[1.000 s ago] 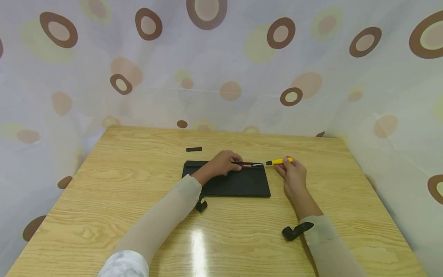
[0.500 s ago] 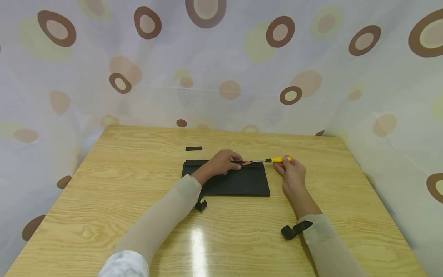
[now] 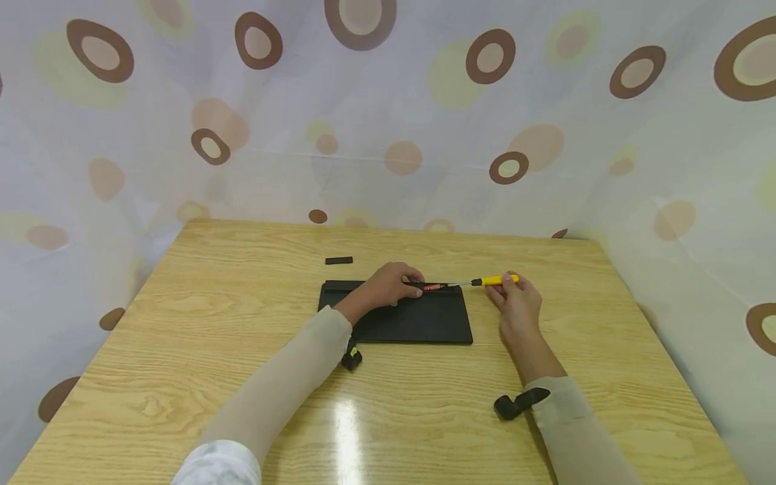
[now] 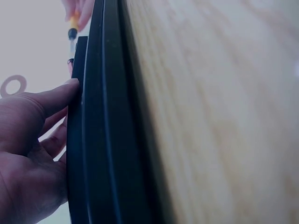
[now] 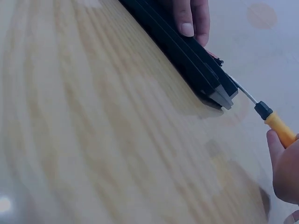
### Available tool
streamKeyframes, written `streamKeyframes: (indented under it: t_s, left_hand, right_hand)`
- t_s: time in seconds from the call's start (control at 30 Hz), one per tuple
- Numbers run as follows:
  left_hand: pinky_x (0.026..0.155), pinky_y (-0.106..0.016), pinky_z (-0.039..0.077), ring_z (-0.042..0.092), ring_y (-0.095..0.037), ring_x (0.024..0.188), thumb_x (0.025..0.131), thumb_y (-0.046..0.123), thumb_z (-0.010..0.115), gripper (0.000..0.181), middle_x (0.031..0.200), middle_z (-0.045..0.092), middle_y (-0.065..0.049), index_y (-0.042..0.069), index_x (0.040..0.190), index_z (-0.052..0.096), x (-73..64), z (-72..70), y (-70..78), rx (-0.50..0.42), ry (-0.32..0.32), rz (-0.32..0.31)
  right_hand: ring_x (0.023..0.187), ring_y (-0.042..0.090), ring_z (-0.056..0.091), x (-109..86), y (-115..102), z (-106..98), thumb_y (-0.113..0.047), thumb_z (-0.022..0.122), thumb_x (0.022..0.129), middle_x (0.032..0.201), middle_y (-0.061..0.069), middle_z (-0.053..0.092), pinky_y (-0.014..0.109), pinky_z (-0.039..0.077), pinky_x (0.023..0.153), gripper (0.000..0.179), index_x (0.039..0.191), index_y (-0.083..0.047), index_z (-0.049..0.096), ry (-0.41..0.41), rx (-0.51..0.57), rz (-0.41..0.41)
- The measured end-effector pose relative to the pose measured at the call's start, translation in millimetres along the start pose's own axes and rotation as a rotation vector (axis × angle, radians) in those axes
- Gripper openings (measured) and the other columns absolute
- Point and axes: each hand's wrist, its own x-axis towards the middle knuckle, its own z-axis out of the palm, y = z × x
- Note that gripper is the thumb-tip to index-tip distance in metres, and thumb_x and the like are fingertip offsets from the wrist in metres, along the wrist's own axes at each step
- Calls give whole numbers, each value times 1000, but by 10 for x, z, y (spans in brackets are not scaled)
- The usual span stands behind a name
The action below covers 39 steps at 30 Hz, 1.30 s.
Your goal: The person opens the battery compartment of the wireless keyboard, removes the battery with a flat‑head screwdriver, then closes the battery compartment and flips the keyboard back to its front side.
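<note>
A flat black keyboard (image 3: 418, 323) lies face down on the table, a raised ridge along its far edge. My left hand (image 3: 388, 286) grips this ridge, thumb on the near side and fingers behind it, as the left wrist view shows. Just right of the thumb, a small red battery (image 3: 433, 287) sits at the ridge, its black end towards the right. My right hand (image 3: 520, 306) pinches the yellow handle of a screwdriver (image 3: 492, 281) beyond the keyboard's right corner. The metal shaft points left, its tip right at the battery's black end in the right wrist view (image 5: 245, 91).
Behind the keyboard lies a short black strip (image 3: 339, 260), like a battery cover. The wooden table (image 3: 254, 323) meets a patterned curtain (image 3: 364, 188) at the back and sides. A camera (image 3: 520, 404) is strapped to each wrist.
The screwdriver tip dips and rises at the red battery, whose right end shifts. My right hand has since drawn slightly right with the screwdriver. The left hand stays in place.
</note>
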Motion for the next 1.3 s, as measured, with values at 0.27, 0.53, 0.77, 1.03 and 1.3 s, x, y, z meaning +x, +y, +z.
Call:
streamKeyframes:
  t_s: [0.27,0.53,0.77,1.03,1.3]
  left_hand:
    - [66,-29,55,65,-16,82,99,23,67,32,129,64,-6,15,130,67,-22,-25,-4,-20,-3,-5]
    - [66,-29,54,65,-16,81,99,24,66,33,131,63,-6,15,131,66,-15,-38,-6,-17,-4,6]
    - [66,-28,55,64,-16,90,100,25,66,32,131,62,-5,16,131,66,-12,-31,12,-16,4,-9]
    - [64,-28,55,64,-16,85,100,25,65,32,131,61,-6,16,131,66,-11,-7,-2,-39,-4,-20]
    - [65,-28,55,66,-16,84,100,25,66,32,131,63,-6,16,131,65,12,-6,-17,-33,-14,-8]
  right_hand:
    - [97,12,66,-85,42,-14,-20,59,103,116,7,56,26,55,92,51,143,3,39,-30,-194,-204]
    - [85,13,70,-324,-99,-80,-25,61,102,112,8,59,20,58,79,46,137,3,48,-95,-639,-390]
    - [92,26,63,-425,-271,-183,-27,62,102,120,18,63,23,56,77,35,127,-3,61,-245,-1039,-497]
    - [94,30,64,-489,-415,-214,-22,68,98,107,13,71,46,52,78,17,109,-9,67,-395,-1409,-549]
    - [73,16,53,-462,-377,-196,-16,68,96,88,3,61,31,45,64,13,105,-9,62,-616,-1521,-434]
